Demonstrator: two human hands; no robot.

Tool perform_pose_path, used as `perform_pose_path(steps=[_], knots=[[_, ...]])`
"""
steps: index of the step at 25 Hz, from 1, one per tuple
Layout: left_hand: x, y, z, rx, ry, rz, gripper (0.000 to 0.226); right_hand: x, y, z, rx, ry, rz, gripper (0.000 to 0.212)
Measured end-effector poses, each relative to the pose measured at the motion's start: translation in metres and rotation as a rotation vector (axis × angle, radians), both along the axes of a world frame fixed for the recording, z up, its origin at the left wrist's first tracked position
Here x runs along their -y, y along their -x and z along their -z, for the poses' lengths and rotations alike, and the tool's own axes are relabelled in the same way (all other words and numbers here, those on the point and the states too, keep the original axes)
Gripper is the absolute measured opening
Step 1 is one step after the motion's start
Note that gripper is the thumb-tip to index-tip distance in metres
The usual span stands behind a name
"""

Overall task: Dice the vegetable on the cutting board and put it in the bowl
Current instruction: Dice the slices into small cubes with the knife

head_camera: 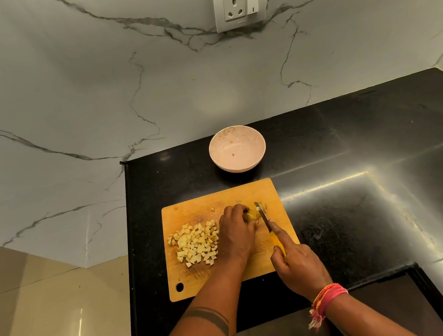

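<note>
A wooden cutting board (201,273) lies on the black counter. On its left half sits a heap of pale diced vegetable cubes (195,242). My left hand (236,232) grips the uncut yellowish vegetable piece (250,216) near the board's far right. My right hand (299,265) holds a yellow-handled knife (264,218), its blade standing across the vegetable just beyond my left fingers. A cut bit (262,205) lies right of the blade. A pale pink bowl (253,160) stands behind the board, holding only a few small scraps.
The black stone counter (358,177) runs off to the right and back to a marble wall. A wall socket (241,1) is high above the bowl. The counter's left edge drops off just left of the board.
</note>
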State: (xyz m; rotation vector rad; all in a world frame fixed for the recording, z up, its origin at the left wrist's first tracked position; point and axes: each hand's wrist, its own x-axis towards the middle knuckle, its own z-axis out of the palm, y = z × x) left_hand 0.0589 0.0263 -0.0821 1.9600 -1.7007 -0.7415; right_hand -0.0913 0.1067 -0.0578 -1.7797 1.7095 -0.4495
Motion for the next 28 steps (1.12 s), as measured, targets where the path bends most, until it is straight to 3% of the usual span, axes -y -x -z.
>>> perform_pose_path(steps=[13,28], knots=[[-0.001,-0.016,-0.006,-0.073,-0.062,0.019,0.035,-0.006,0.006,0.0,0.017,-0.013,-0.019,0.067],[-0.002,-0.017,-0.009,-0.063,-0.055,0.006,0.027,-0.002,0.005,-0.007,-0.166,-0.012,-0.167,0.068]])
